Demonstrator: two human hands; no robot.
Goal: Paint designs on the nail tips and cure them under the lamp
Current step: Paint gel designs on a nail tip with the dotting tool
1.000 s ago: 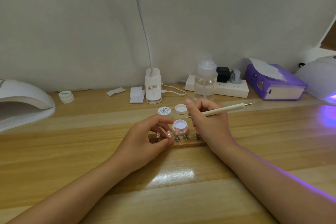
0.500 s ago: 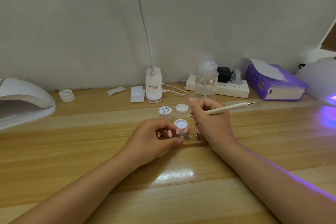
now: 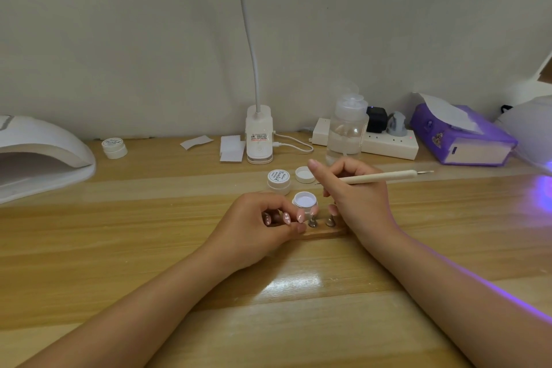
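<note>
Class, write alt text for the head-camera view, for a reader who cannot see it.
At a wooden desk, a right hand holds a dotting pen while the left hand steadies a stand of nail tips beside an open gel pot. A curing lamp sits far left.

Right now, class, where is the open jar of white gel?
In the head view, the open jar of white gel sits mid-table between the left hand and right hand, just behind the wooden nail-tip stand.
</note>
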